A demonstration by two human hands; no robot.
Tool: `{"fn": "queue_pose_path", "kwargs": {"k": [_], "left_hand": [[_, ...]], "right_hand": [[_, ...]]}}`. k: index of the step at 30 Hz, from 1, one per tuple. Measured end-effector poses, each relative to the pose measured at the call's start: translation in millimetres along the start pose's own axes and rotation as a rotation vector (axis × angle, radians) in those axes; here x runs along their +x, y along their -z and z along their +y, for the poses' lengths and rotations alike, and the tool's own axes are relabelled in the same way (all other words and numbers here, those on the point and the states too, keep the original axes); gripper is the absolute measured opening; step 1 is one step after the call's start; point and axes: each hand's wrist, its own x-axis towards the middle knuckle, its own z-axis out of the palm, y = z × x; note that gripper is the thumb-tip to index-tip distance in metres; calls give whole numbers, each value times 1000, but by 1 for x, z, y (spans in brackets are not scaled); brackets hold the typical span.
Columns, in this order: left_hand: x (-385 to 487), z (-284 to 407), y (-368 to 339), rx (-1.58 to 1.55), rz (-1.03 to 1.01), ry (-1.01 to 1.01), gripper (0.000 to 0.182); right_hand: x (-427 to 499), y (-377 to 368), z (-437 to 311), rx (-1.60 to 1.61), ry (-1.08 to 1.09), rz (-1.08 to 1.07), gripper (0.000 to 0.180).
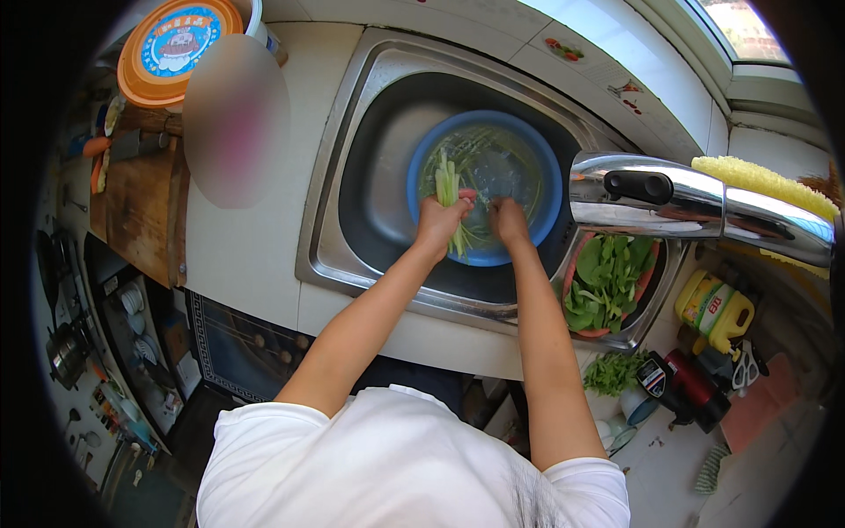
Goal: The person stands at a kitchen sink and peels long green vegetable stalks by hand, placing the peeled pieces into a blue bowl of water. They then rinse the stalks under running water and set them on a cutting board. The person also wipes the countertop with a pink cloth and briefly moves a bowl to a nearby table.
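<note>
A blue plastic basin [417, 173] of water stands in the large bowl of a stainless steel sink [370, 191]. Over the basin's left part, my left hand [441, 221] is closed around a bunch of pale green stems [447, 179], whose thin ends hang down past the fist. More green stems float in the water along the far side. My right hand [508, 219] is at the basin's near right side, its fingers partly in the water; whether they hold anything is hidden.
A chrome faucet [693, 204] reaches in from the right. Below it, leafy greens [607, 280] fill a pink basket in the small sink bowl. A yellow jug [713, 310], scissors [746, 369] and herbs [614, 373] lie right. A wooden board [142, 204] and orange-lidded tub [155, 86] stand left.
</note>
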Motion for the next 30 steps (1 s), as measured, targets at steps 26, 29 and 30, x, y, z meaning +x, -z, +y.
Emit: {"fn": "queue_pose_path", "kwargs": {"k": [26, 29, 30], "left_hand": [[17, 29, 4, -305, -62, 90, 17], [16, 25, 2, -248, -47, 116, 15], [17, 24, 4, -221, -21, 146, 15]], "right_hand": [[15, 66, -122, 681, -178, -190, 13], [6, 68, -116, 713, -216, -206, 11], [6, 67, -113, 747, -222, -264, 12]]}}
